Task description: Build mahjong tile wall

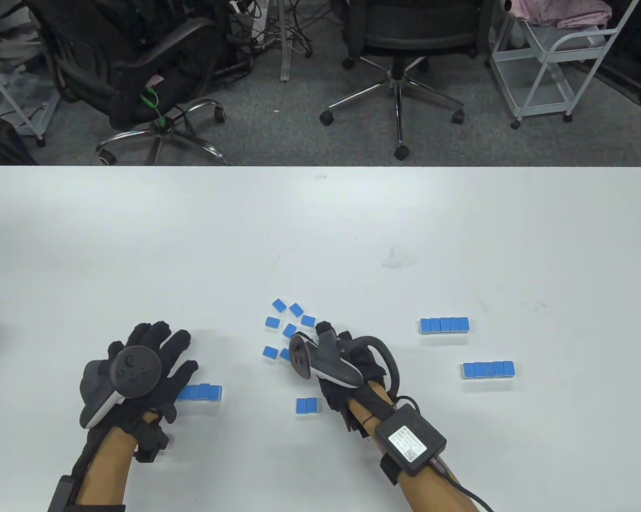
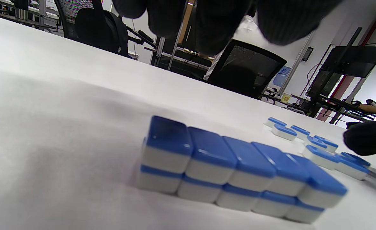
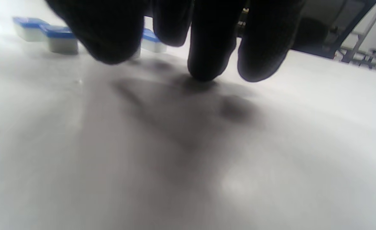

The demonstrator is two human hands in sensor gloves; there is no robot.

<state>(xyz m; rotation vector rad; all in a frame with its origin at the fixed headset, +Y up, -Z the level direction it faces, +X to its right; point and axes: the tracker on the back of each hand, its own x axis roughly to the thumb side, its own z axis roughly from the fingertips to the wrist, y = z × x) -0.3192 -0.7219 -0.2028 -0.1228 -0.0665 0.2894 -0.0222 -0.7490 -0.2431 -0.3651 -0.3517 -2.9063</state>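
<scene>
My left hand [image 1: 155, 352] lies with fingers spread over the left end of a two-layer row of blue-backed mahjong tiles [image 1: 203, 393]. The left wrist view shows this row [image 2: 239, 169] whole, with my fingers [image 2: 213, 22] above it and not touching. My right hand [image 1: 331, 341] reaches into a scatter of several loose blue tiles [image 1: 290, 330]. In the right wrist view its fingertips [image 3: 207, 64] hang just over the bare table, holding nothing, with loose tiles [image 3: 58, 38] behind them. A pair of tiles [image 1: 306, 406] lies left of my right wrist.
Two finished tile rows stand at the right, one farther back [image 1: 444, 325] and one nearer [image 1: 488, 370]. The white table [image 1: 320, 229] stretches far back. Office chairs [image 1: 400, 64] and a white cart [image 1: 555, 58] stand beyond its far edge.
</scene>
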